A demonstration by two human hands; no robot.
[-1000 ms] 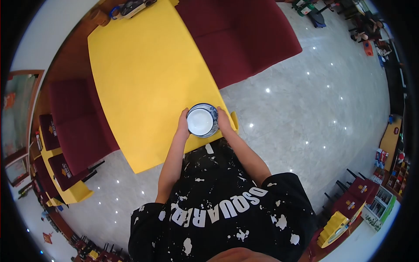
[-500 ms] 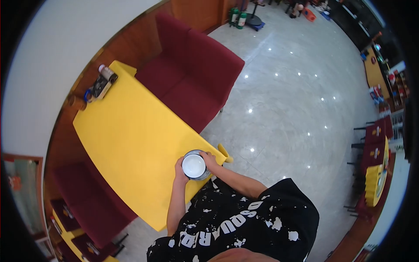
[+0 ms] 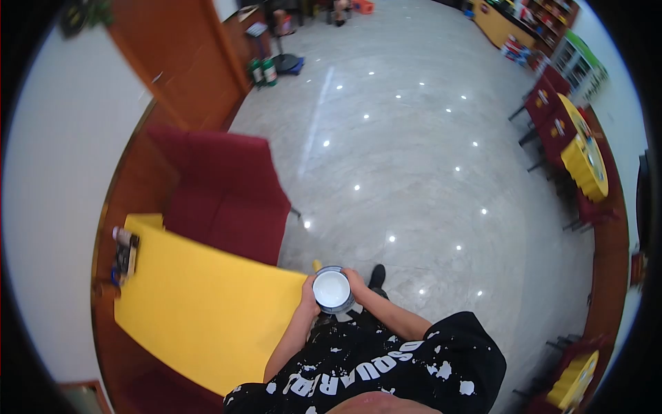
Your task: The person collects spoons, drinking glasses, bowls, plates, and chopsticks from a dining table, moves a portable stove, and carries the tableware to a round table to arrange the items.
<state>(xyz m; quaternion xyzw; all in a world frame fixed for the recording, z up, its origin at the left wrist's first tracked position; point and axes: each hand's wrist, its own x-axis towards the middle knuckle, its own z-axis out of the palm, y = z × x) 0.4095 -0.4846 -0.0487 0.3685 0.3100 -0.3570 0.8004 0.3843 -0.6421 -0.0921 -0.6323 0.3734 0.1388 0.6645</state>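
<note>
A white bowl (image 3: 332, 288) sits on blue-and-white patterned dishware (image 3: 337, 270), whose rim shows around it; how many pieces lie underneath is hidden. My left hand (image 3: 309, 297) grips the left side of this stack of bowls, and my right hand (image 3: 355, 281) grips its right side. Both sets of fingers wrap round the outside, partly out of sight. The stack is held level in front of my body, just off the near right corner of the yellow table (image 3: 207, 303).
A dark red bench seat (image 3: 227, 193) stands beyond the table. Against the wall are a bottle (image 3: 125, 237) and a dark box (image 3: 125, 259). Grey shiny floor (image 3: 400, 172) stretches ahead to the right. Further yellow tables (image 3: 583, 162) and red chairs (image 3: 552, 131) line the right side.
The stack of bowls has moved in both hands from over the table to beyond its corner. My view has turned to the right, toward the floor.
</note>
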